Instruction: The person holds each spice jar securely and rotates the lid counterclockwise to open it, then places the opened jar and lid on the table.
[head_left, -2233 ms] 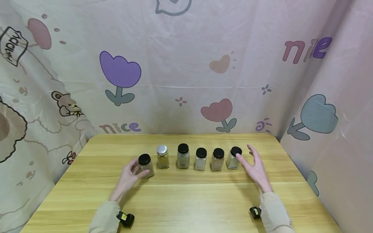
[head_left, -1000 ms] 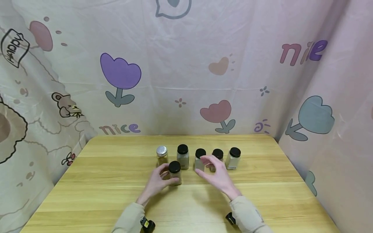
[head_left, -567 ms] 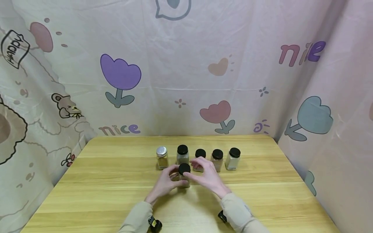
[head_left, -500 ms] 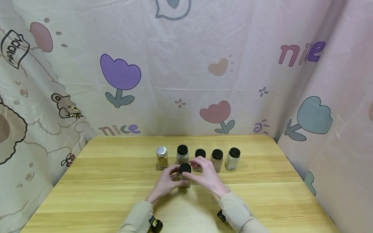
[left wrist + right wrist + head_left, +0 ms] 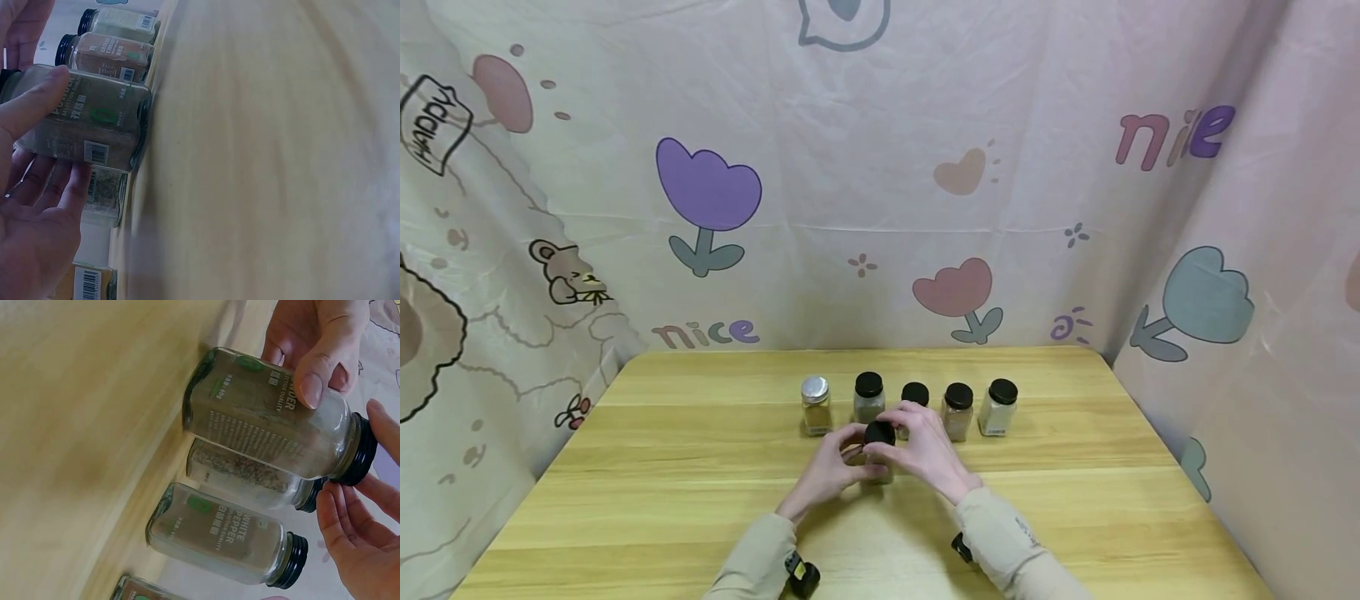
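Just in front of a row of jars, my left hand (image 5: pixel 829 473) grips a square glass spice jar (image 5: pixel 256 419) of brown powder around its body. The jar stands upright at the table surface. My right hand (image 5: pixel 927 454) reaches in from the right, with thumb and fingertips around the black screw lid (image 5: pixel 360 450), which is still on the jar. In the left wrist view, the left thumb (image 5: pixel 44 97) lies across the jar's label and the other fingers are behind it. Part of the jar is hidden by both hands in the head view.
Behind stand a silver-lidded jar (image 5: pixel 816 415) of yellow powder and several black-lidded jars, among them a white pepper jar (image 5: pixel 225 534), a reddish-brown one (image 5: pixel 957 417) and a pale one (image 5: pixel 998 412). A patterned curtain (image 5: pixel 850 167) hangs behind the wooden table (image 5: pixel 700 467).
My left hand has brought the jar from the row's left end to the middle front. My right hand has come left from the right-end jar and closed in on the lid.
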{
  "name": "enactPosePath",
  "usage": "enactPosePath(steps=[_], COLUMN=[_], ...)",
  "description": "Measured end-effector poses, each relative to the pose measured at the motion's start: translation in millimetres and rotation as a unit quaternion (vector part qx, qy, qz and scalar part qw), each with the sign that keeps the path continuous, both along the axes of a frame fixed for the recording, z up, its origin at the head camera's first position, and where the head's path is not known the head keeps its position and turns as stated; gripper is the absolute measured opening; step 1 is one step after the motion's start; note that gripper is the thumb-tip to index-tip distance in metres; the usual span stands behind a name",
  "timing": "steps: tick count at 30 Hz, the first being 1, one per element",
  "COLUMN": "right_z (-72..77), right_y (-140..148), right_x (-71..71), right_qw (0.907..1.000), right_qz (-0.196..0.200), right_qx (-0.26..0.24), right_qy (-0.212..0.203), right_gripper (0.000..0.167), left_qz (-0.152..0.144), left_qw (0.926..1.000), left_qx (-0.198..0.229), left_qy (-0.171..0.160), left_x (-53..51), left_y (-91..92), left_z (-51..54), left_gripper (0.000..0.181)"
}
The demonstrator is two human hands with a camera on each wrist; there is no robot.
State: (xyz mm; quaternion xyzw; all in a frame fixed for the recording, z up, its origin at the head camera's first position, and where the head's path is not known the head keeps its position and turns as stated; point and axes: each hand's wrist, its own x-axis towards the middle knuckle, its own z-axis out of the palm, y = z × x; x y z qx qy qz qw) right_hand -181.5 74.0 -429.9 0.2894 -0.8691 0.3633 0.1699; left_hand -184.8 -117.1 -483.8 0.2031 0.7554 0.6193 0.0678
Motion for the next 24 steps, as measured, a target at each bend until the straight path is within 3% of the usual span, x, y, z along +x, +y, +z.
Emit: enactPosePath(steps=[14,24], right_z=[1.8,2.9], right_y=[-2.3,-0.9], right_x=[0.5,1.8], right_qw=[0.9976,0.9975], right_qz=[0.003,0.018], right_qx=[0.044,0.048], right_qy=[0.054,0.049], right_gripper=[0.034,0.037], left_qz=[-0.006,-0.009], left_qw=[0.9999,0.9998], left_qx=[-0.01,-0.011], left_qy=[0.011,0.01], left_x=[-0.8,-1.0], left_y=[-0.7,-0.6], left_z=[-1.2,-1.1], left_gripper=[0.047,0.047])
